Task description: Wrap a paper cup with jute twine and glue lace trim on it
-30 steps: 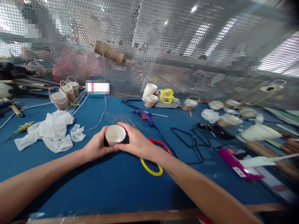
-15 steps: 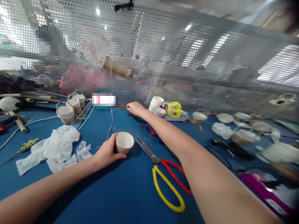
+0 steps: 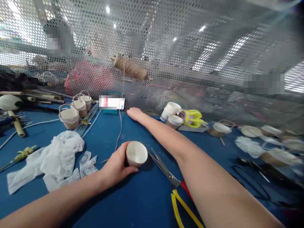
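My left hand (image 3: 116, 164) is wrapped round the side of a small paper cup (image 3: 137, 154), white inside, which stands tilted slightly toward me at the middle of the table. Far across the table, my right hand (image 3: 134, 114) has its fingers curled down and largely hidden. It is near the hanging twine (image 3: 120, 126) and the teal phone stand (image 3: 110, 111). Large scissors (image 3: 166, 169) with red and yellow handles lie partly under my right forearm, blades toward the cup. White lace fabric (image 3: 64, 152) lies crumpled to the left.
Small cups with twine handles (image 3: 69, 118) stand at back left. Stacked white cups (image 3: 170, 110) and a yellow roll (image 3: 193, 118) are right of my arm. A twine spool (image 3: 130, 67) hangs on the perforated metal screen (image 3: 166, 60). Black tools (image 3: 261, 172) lie at right.
My right hand has moved left along the back of the table, closer to the twine and phone stand. My forearm covers more of the scissors. The left hand keeps the cup; the view has shifted.
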Demonstrator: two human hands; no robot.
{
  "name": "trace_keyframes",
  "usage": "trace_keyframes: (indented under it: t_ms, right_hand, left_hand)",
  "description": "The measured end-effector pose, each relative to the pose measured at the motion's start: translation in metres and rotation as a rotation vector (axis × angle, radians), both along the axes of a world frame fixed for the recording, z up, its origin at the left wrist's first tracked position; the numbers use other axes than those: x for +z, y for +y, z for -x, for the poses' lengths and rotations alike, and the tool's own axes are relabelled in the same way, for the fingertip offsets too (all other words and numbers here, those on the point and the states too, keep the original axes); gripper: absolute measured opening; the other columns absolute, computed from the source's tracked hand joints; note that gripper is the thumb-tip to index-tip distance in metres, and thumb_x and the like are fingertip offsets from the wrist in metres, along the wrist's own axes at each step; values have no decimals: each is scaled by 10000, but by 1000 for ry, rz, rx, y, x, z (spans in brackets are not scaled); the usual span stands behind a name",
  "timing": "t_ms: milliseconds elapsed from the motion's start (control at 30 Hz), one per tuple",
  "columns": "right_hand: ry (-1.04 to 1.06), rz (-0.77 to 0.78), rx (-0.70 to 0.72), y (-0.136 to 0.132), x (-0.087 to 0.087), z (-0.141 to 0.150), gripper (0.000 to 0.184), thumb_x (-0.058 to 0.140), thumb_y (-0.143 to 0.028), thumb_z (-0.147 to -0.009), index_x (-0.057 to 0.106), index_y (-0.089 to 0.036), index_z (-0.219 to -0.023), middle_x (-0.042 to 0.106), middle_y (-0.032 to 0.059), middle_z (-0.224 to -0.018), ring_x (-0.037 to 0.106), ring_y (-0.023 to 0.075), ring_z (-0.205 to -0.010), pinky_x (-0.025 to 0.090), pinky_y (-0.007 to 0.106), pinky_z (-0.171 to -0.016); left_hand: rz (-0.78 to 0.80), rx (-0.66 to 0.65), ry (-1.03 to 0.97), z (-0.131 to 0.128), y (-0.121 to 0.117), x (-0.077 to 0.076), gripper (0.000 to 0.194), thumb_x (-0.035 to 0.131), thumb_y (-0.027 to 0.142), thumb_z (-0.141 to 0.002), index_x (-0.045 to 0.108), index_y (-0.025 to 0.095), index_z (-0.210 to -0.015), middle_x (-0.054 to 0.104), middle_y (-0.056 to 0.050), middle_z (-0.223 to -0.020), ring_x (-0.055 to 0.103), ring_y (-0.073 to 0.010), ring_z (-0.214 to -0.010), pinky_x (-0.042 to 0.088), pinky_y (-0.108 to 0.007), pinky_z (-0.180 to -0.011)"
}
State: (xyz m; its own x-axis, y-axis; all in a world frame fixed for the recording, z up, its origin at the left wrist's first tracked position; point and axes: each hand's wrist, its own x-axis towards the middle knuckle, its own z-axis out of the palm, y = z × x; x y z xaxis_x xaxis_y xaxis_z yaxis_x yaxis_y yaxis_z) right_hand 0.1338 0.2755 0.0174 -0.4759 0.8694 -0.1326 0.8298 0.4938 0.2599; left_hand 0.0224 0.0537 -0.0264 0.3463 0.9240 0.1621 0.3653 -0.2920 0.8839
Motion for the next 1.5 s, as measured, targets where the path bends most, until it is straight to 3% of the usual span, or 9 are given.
trace_keyframes:
  t_ms: [167, 333, 467, 600, 767, 967, 1100, 1233, 1500]
  right_hand:
    - [145, 0, 42, -35, 23, -5, 283, 519, -317, -891, 557, -160, -1124, 584, 83, -1136, 594, 192, -956, 501, 397, -810]
    - [375, 96, 166, -122, 49, -24, 395, 381, -460, -917, 577, -154, -1074, 662, 76, -1024, 628, 154, -909, 488, 256, -794]
    - [596, 191, 286, -194, 53, -48, 743, 662, -572, -668, 482, -165, -1263, 502, 162, -1298, 494, 308, -1184, 426, 445, -964]
    - [750, 75, 230, -245, 51, -71, 583, 570, -540, -775, 479, -242, -1267, 455, 130, -1345, 442, 317, -1235, 405, 497, -995]
    - [881, 69, 221, -290, 44, -84, 374, 557, -457, -820, 562, -281, -1150, 548, 96, -1248, 523, 272, -1157, 439, 455, -985]
    - [1091, 371, 64, -316, 27, -69, 318, 586, -403, -810, 583, -233, -1078, 588, 103, -1183, 603, 232, -1008, 517, 418, -857]
    - [1419, 685, -68, -321, 18, -56, 432, 608, -336, -790, 497, -210, -1189, 621, 86, -1080, 636, 168, -874, 546, 337, -760]
    - [1454, 646, -136, -323, 16, -57, 132, 601, -310, -790, 613, -190, -846, 617, -6, -709, 575, 98, -594, 504, 235, -566]
    - [1475, 458, -268, -315, 13, -80, 159, 596, -330, -783, 581, -178, -739, 603, -8, -615, 543, 88, -495, 467, 225, -483]
  left_hand:
    - [-10, 18, 26, 2, -1, 1, 723, 736, 217, -644, 354, 131, -1252, 520, -178, -1272, 498, -311, -1184, 387, -474, -1006]
    - [-23, 41, 105, -2, -5, 2, 880, 770, 316, -614, 294, 87, -1318, 490, -215, -1305, 482, -327, -1204, 409, -449, -978]
    - [-121, -22, 488, 14, -1, 27, 832, 776, 355, -586, 390, 95, -1276, 512, -187, -1296, 496, -289, -1189, 422, -344, -942]
    - [-68, 27, 672, 64, 5, 62, 171, 713, 215, -595, 624, 158, -728, 675, -73, -738, 633, -275, -821, 441, -317, -726]
    - [15, 76, 796, 105, -11, 65, 298, 675, 225, -584, 431, 190, -416, 395, 41, -373, 497, -164, -483, 318, -246, -523]
    - [11, -77, 691, 79, -47, 79, 173, 546, 327, -763, 542, 179, -674, 545, 37, -578, 477, -112, -546, 320, -203, -519]
    - [174, -330, 238, 47, -70, 89, 188, 601, 321, -741, 506, 166, -695, 522, 61, -582, 446, -72, -531, 343, -170, -504]
    - [359, -370, 14, 27, -76, 74, 219, 677, 261, -660, 486, 159, -694, 529, 59, -587, 475, -70, -539, 388, -180, -526]
    - [370, -187, -122, 29, -68, 44, 211, 648, 330, -691, 585, 131, -724, 555, 33, -602, 490, -73, -537, 396, -207, -534]
